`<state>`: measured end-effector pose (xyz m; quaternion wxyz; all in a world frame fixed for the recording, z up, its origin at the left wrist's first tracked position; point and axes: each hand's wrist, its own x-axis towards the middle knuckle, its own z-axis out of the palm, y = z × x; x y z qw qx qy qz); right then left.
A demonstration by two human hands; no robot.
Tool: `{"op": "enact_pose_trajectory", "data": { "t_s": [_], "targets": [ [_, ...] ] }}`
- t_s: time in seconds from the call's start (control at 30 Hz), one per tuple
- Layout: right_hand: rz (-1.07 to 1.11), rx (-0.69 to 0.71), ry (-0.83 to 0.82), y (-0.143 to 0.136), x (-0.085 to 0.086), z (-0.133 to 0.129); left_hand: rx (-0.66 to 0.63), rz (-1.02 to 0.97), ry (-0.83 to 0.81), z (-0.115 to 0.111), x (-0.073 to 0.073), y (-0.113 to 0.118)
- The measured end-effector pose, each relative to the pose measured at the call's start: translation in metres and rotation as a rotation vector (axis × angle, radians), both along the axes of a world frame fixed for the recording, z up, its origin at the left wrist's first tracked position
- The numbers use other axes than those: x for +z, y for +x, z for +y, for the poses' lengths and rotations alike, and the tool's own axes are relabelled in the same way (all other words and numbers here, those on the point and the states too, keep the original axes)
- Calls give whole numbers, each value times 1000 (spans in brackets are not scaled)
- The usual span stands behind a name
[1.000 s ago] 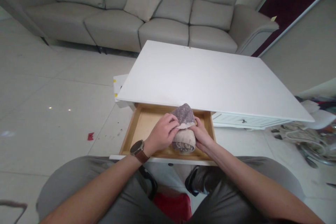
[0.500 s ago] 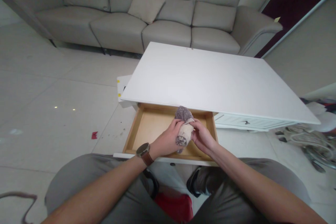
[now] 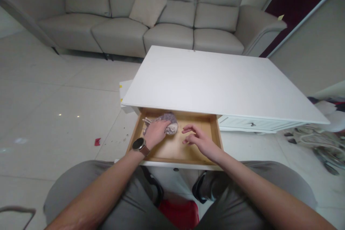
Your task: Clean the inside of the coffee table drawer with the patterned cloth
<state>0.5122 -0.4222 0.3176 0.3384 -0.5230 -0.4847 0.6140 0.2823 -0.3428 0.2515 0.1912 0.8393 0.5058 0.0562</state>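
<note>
A soft rolled cloth bundle (image 3: 170, 128), mottled purple-grey with a cream part, is in the left half of the pulled-out wooden drawer (image 3: 185, 151). My left hand (image 3: 156, 131), with a watch on its wrist, is closed over the bundle from above and hides part of it. Thin pale strands or edges stick out on the bundle's left side. Over the right half of the drawer, my right hand (image 3: 198, 139) holds nothing, its fingers apart and slightly bent.
The drawer belongs to a white low table (image 3: 215, 79), which has a closed drawer (image 3: 252, 124) on the right. A grey sofa (image 3: 167, 37) with a cushion (image 3: 147, 7) stands behind. A red scrap (image 3: 97, 142) lies on the floor; a red object (image 3: 179, 214) sits between my legs.
The cloth bundle has moved from between both hands, over the drawer's middle, to the left part of the drawer with my left hand. My right hand has let go and opened.
</note>
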Motion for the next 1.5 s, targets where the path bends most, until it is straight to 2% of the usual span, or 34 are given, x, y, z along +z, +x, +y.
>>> {"op": "enact_pose_trajectory", "data": {
  "t_s": [0.1,0.2,0.27,0.33,0.43,0.53,0.67,0.8,0.87,0.93,1.1,1.2,1.33,1.4,1.5],
  "targets": [
    [-83,96,52,1,4,-2,-71,145,-229,1,-42,-3],
    [-273,231,174,2,12,-6,-116,224,-260,3,-67,-5],
    [-482,404,315,5,15,-12,-92,271,-250,5,-72,-5],
    [-706,634,432,8,11,-20,-99,306,-254,8,-72,-3],
    [-938,902,402,10,-2,-35,-151,346,-288,9,-76,3],
    [-1024,978,278,8,-14,-43,-132,362,-309,10,-88,8],
    [-1040,997,215,8,-17,-43,-6,320,-250,22,-97,6],
    [-1062,969,204,11,-17,-43,199,376,-229,40,-93,-8],
    [-1076,973,195,12,-18,-45,246,404,-264,44,-91,-14],
    [-1077,985,184,11,-17,-46,232,395,-263,44,-90,-19],
    [-1073,998,183,7,-21,-45,144,356,-103,45,-82,-22],
    [-1091,989,205,4,-30,-46,72,402,-25,50,-65,-19],
    [-1083,982,224,1,-38,-48,-120,501,171,54,-30,-15],
    [-1077,980,229,0,-38,-49,-188,554,204,56,-14,-20],
    [-1074,973,223,1,-34,-51,-135,644,176,62,-4,-44]
  ]
}}
